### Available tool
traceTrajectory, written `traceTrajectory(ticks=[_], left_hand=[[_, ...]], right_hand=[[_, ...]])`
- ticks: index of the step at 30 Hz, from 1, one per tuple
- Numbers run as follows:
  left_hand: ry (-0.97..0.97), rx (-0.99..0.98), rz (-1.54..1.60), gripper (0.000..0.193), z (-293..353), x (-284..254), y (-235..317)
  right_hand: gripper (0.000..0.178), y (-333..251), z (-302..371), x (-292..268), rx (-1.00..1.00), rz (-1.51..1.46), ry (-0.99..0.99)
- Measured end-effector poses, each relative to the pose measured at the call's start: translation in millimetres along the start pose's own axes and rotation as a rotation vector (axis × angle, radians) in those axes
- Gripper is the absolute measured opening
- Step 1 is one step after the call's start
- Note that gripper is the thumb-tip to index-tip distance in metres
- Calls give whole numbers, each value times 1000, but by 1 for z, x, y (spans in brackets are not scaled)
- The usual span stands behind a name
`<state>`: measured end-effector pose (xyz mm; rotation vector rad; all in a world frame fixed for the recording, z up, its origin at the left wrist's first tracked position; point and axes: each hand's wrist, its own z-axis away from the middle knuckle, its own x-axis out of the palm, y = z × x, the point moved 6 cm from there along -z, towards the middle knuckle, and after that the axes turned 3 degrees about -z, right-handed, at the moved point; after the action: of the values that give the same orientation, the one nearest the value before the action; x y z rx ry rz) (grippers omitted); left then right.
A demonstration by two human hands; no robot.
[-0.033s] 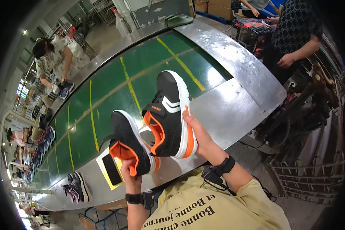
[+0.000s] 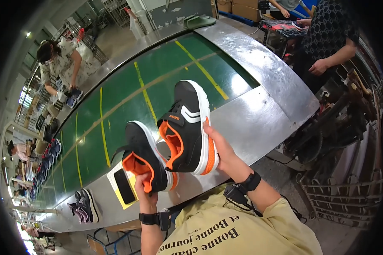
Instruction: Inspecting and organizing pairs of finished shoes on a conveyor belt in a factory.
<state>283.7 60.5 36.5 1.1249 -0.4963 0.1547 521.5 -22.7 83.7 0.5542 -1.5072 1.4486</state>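
Note:
My left hand [image 2: 142, 187] grips a black sneaker [image 2: 159, 177] at its heel, with the thumb by the orange-lined opening. That shoe leans to the left, its strap sticking out to the side. A second black sneaker [image 2: 187, 100], with white side stripes and a white and orange sole, is held in my right hand [image 2: 222, 149]. The right thumb lies along the sole's edge; the fingers behind the shoe are hidden. Both shoes are side by side, toes pointing away from me, above the green conveyor belt [image 2: 123, 110] and its metal edge.
Beside my left hand lie a black phone [image 2: 124, 187] and a yellow-edged sheet [image 2: 127, 205]. Dark sneakers with pink lining [image 2: 84, 207] stand further left. Green clogs [image 2: 200, 22] sit at the far end. Co-workers are at the far left and right; machinery [image 2: 332, 114] stands at right.
The left sneaker has tilted slightly, and its strap stands out further to the left. My right hand and its sneaker have barely moved.

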Motion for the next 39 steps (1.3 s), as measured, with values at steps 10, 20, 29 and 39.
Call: traceTrajectory(ticks=[10,20,29,39], left_hand=[[-49,-215,-62,48,-14,25,8],[22,-282,-201,63,-63,2,-36],[238,466,-733,57,-57,-3,35],[-424,-211,719,54,10,91,45]], right_hand=[[44,70,-26,-5,458,-502,-45],[50,82,-38,-35,524,-527,4],[50,56,-34,2,489,-668,-62],[49,78,-24,112,594,-583,-257]])
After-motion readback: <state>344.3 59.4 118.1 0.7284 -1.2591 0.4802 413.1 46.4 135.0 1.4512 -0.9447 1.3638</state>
